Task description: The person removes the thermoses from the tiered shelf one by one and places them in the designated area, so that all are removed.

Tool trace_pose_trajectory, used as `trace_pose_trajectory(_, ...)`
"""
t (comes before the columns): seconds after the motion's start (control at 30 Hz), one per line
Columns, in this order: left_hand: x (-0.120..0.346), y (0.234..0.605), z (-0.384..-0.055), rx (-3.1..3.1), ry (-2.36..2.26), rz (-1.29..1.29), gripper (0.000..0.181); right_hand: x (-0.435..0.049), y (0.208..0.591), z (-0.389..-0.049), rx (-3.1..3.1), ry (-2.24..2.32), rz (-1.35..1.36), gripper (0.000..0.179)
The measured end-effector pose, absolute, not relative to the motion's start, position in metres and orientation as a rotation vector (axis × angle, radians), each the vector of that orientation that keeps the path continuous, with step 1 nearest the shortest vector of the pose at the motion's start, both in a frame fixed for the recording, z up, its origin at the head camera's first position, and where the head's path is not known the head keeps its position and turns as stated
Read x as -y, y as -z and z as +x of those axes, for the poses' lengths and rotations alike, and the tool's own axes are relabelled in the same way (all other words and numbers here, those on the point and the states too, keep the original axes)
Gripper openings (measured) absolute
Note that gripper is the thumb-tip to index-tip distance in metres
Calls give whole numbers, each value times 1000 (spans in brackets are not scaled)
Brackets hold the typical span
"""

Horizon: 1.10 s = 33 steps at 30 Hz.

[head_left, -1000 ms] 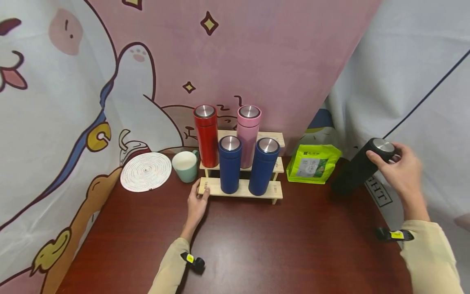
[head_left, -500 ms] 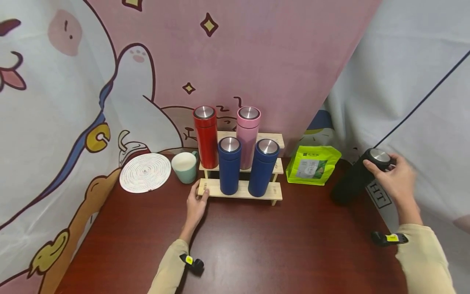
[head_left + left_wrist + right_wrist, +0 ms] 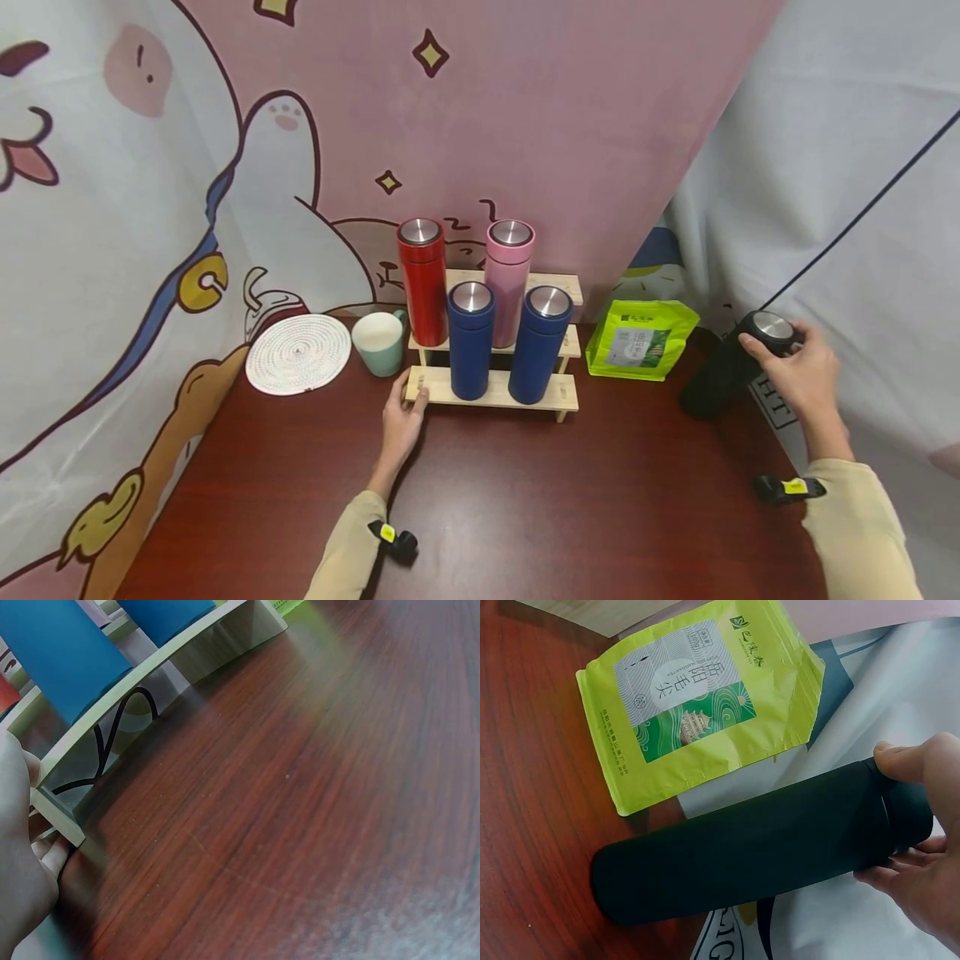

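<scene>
My left hand (image 3: 401, 423) grips the left end of the lowest step of a wooden tiered rack (image 3: 431, 385), thumb on top and fingers at the side and below. Two blue thermos bottles (image 3: 471, 350) stand on that step. Behind them, a red thermos (image 3: 424, 292) and a pink thermos (image 3: 507, 283) stand on the middle step. At the right, my right hand (image 3: 808, 367) holds a black thermos (image 3: 750, 844) around its steel-topped cap, thumb on one side and fingers on the other. The black thermos is upright on the table's right side, close to the hanging cloth.
A lime-green tea bag (image 3: 637, 340) stands between the rack and the black thermos. Left of the rack are a pale green mug (image 3: 381, 354) and a round woven mat (image 3: 298, 354) leaning at the cloth. Printed cloth (image 3: 585, 125) hangs behind the dark red table (image 3: 570, 500).
My right hand and the black thermos have come down and slightly left, ending at the table. My left hand keeps its hold on the rack without visible movement.
</scene>
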<state>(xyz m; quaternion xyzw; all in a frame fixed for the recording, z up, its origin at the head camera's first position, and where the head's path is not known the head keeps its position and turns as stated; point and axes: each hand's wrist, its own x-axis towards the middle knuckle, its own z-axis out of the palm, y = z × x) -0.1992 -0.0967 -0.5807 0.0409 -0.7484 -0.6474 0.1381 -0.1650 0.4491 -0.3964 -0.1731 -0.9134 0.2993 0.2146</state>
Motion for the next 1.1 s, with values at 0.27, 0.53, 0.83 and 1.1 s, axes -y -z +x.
trace_pose_trajectory(0.27,98,576,-200,2158,1914,99,56,-452,401,-167,2515,-876,-504,78)
trace_pose_trajectory(0.53,96,573,-198,2160,1910,120,55,-452,398,-166,2554,-855,-566,81)
trace_pose_trajectory(0.83,98,578,-198,2149,1924,116,55,-434,373,-166,2437,-898,-582,75)
trace_pose_trajectory(1.1,97,571,-196,2179,1918,126,55,-409,348,-172,2409,-983,-534,78)
